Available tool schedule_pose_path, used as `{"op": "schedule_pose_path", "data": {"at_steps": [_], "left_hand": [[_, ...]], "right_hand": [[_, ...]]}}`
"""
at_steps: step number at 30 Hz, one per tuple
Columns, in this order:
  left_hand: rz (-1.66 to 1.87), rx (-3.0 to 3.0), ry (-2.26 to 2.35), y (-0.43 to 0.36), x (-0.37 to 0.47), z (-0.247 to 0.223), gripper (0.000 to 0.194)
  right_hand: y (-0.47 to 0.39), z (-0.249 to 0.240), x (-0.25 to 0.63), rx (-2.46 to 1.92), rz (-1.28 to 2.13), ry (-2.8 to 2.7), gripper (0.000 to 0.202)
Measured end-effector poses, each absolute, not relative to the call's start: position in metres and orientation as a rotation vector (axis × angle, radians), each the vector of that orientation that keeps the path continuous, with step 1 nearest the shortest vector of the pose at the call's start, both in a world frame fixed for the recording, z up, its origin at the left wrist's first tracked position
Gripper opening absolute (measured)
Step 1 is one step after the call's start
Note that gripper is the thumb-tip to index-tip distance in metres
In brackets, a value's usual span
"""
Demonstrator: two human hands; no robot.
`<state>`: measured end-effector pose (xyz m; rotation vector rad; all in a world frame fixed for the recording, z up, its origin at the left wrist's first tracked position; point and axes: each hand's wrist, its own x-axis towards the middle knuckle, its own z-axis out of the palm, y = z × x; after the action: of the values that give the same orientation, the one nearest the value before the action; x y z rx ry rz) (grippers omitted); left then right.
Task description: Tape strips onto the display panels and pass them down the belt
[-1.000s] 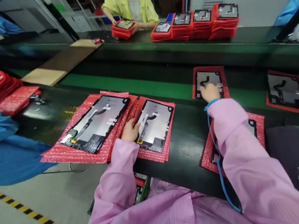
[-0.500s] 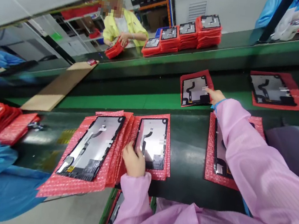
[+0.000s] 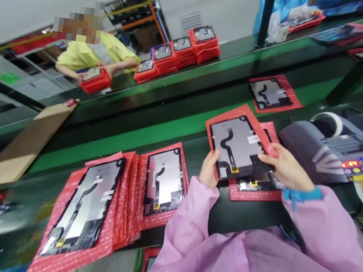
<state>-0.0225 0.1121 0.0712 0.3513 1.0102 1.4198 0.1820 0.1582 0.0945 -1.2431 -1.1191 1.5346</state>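
Pink-sleeved right hand (image 3: pixel 291 168): thumb and fingers pinched on the held display panel's right edge.
Pink-sleeved left hand (image 3: pixel 209 170): thumb clamped at the lower left edge; other fingers largely hidden.
Held display panel (image 3: pixel 239 144): between both hands, on a red sheet (image 3: pixel 247 111); long axis away from body, far end leaning left.
Lower display panel (image 3: pixel 265 184): partly covered by it.
Flat display panel (image 3: pixel 168 179): left, nearer the left hand.
Tape dispenser (image 3: pixel 322 150): right, beyond the right hand.
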Motion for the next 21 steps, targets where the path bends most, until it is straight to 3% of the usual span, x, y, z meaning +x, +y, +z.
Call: {"op": "schedule_pose_path", "data": {"at_steps": [4,8,11,14,18,21], "left_hand": [[1.344,0.449,1.179,0.109,0.008,0.049,0.040],[1.389,0.414,1.193,0.105,0.001,0.050,0.034],[1.491,0.383,1.195,0.101,-0.026,0.070,0.033],[1.613,0.365,1.226,0.092,-0.051,0.091,0.031],[1.662,0.405,1.245,0.081,-0.054,0.103,0.027],[1.631,0.432,1.081,0.082,-0.034,0.092,0.030]], "right_hand": [[0.111,0.059,0.215,-1.480,1.221,-1.163,0.061],[0.082,0.069,0.238,-1.526,0.910,-1.549,0.078],[0.061,0.095,0.248,-1.456,0.446,-1.719,0.054],[0.059,0.101,0.238,-1.294,0.293,-1.896,0.021],[0.090,0.063,0.200,-1.055,0.365,-2.286,0.027],[0.117,0.029,0.181,-1.033,0.441,-2.278,0.025]]}}
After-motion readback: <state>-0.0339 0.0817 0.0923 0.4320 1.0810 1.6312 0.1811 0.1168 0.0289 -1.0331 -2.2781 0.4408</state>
